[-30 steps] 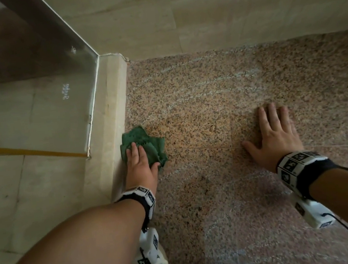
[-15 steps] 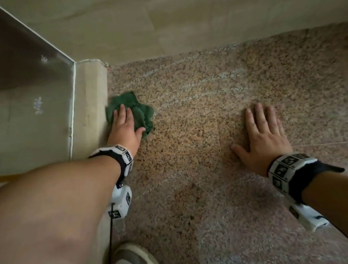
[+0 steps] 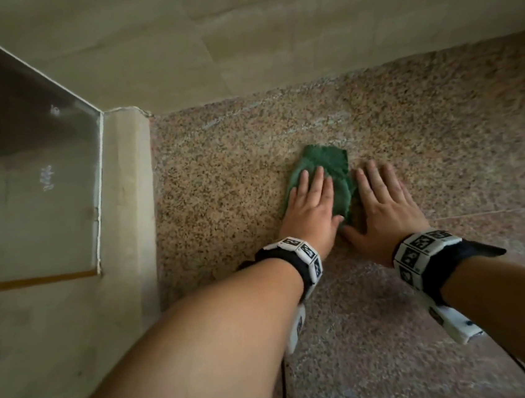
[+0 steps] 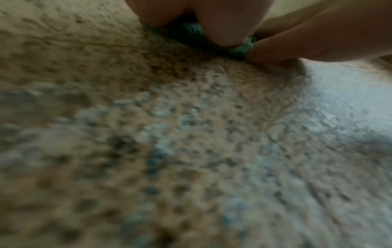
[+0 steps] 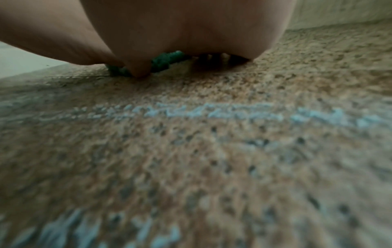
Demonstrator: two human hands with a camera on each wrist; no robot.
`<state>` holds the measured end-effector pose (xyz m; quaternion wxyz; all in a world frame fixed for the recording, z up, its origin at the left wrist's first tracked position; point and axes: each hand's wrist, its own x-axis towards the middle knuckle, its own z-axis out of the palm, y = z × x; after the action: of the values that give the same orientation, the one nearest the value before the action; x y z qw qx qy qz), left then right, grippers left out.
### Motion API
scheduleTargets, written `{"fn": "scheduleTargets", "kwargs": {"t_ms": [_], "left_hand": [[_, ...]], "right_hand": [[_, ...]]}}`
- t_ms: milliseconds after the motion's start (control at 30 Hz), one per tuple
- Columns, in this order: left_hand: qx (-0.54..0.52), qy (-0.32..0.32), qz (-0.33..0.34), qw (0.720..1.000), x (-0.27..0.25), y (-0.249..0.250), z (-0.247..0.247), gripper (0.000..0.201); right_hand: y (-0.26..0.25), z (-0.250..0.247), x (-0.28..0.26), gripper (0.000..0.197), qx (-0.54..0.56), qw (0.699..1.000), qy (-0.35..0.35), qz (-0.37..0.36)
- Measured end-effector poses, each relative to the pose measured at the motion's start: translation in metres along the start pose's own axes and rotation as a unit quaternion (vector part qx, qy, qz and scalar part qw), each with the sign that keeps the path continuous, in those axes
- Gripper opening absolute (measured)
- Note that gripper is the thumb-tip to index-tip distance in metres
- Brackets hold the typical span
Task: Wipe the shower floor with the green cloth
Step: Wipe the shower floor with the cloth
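Note:
The green cloth (image 3: 325,166) lies bunched on the speckled granite shower floor (image 3: 222,203), near the middle of the head view. My left hand (image 3: 311,200) presses flat on the cloth with straight fingers. My right hand (image 3: 382,199) lies flat on the floor just to the right, its thumb edge touching the cloth. In the left wrist view a strip of the green cloth (image 4: 239,50) shows under my palm. The right wrist view shows the green cloth (image 5: 165,62) beside my right thumb.
A beige stone curb (image 3: 125,197) runs along the floor's left side, with a glass panel (image 3: 23,159) standing on it. A beige tiled wall (image 3: 269,29) closes the far side. Pale streaks mark the floor near me (image 5: 212,112).
My left hand slid the cloth from beside the curb rightwards across the floor until it met my right hand. The right hand stayed planted. The camera view shifted.

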<state>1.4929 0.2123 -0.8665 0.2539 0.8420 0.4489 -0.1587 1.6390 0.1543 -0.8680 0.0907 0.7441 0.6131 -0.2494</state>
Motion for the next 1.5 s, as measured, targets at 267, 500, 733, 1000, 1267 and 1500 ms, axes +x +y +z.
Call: {"fn": "scheduleTargets", "kwargs": {"t_ms": [267,500,733,1000,1267,1500], "left_hand": [[-0.026,0.074,-0.221,0.972,-0.041,-0.114,-0.022,0.075],[-0.049,0.080,-0.259,0.961,-0.037,-0.122,-0.027,0.071],[-0.040,0.090,-0.185,0.978,0.000,-0.079,-0.029,0.070],[0.032,0.033,-0.009,0.999,0.052,0.023,-0.030,0.071],[0.085,-0.006,0.115,0.990,0.059,0.070,-0.008,0.067],[0.045,0.030,-0.025,0.998,0.047,-0.001,-0.038,0.073]], "right_hand": [[0.016,-0.009,-0.004,0.121,0.005,0.999,0.011,0.053],[0.048,-0.014,-0.012,0.128,0.056,0.986,0.024,0.153],[0.059,-0.011,-0.008,0.129,0.063,0.988,-0.008,0.140],[0.061,-0.009,-0.007,0.127,0.066,0.988,-0.008,0.139],[0.060,-0.011,-0.006,0.109,0.084,0.987,0.005,0.137],[0.060,-0.014,-0.009,0.128,0.066,0.989,-0.010,0.134]]}}
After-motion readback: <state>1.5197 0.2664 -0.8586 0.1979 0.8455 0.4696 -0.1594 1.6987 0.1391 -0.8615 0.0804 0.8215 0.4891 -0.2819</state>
